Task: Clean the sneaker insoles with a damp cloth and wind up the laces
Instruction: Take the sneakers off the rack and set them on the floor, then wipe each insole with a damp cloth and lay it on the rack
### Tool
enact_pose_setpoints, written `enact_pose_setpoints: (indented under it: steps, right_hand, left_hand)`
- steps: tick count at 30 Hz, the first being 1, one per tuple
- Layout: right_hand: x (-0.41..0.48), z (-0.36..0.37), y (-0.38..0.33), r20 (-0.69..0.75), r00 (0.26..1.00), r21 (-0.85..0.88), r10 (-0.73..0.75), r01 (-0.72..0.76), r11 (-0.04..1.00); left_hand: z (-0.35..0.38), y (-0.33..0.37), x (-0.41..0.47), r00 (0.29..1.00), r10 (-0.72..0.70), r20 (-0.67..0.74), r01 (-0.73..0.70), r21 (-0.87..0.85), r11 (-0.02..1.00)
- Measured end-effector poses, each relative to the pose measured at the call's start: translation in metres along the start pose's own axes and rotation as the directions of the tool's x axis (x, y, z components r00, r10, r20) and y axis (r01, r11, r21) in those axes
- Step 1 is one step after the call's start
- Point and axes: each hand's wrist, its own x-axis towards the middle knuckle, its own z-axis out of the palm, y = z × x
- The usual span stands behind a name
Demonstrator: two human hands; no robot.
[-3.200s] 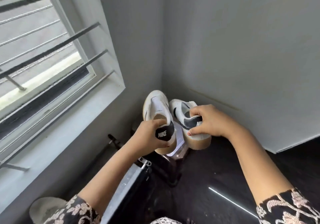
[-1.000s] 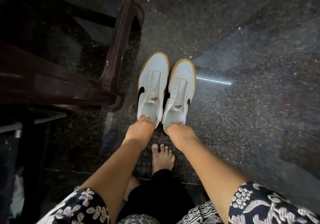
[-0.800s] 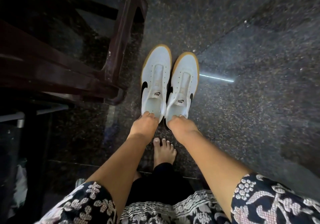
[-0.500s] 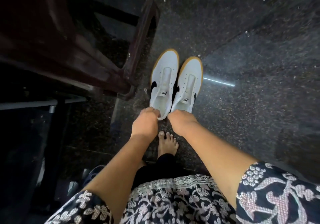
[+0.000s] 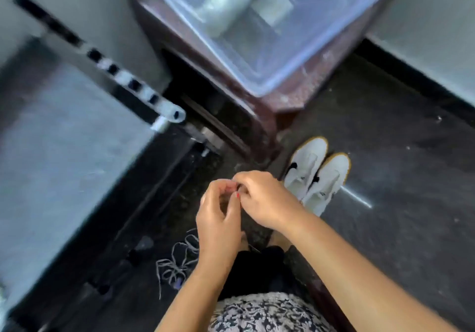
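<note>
Two white sneakers with gum soles, the left one and the right one, stand side by side on the dark floor, toes pointing away, with no laces in them. A tangle of white laces lies on the floor at lower left. My left hand and my right hand meet in the middle of the view, above the floor and left of the sneakers. Their fingertips are pinched together. What is between the fingers is hidden and blurred. I see no cloth or insoles.
A dark brown stool stands just beyond the sneakers with a clear plastic box on top. A grey panel and a black-and-white bar fill the left. Grey wall base runs at upper right.
Both hands let go of the sneakers' heels, lifted and came together left of the sneakers. The view swung up and left, bringing the laces and the box into sight.
</note>
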Motion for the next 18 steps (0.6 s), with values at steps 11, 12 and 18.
enact_pose_setpoints:
  steps: [11, 12, 18]
  right_hand:
    - [-0.032, 0.016, -0.234, 0.125, 0.904, 0.042, -0.409, 0.407, 0.913]
    - [-0.027, 0.020, -0.237, 0.131, 0.905, 0.047, -0.406, 0.403, 0.914]
    - [0.001, 0.088, -0.277, 0.272, 0.879, -0.053, -0.391, 0.420, 0.906]
  left_hand:
    - [-0.218, 0.019, -0.054, 0.812, -0.111, -0.572, -0.074, -0.291, 0.954]
    - [-0.224, 0.012, -0.054, 0.796, -0.147, -0.588, -0.051, -0.307, 0.950]
    - [-0.275, -0.044, -0.068, 0.597, -0.419, -0.684, 0.156, -0.414, 0.897]
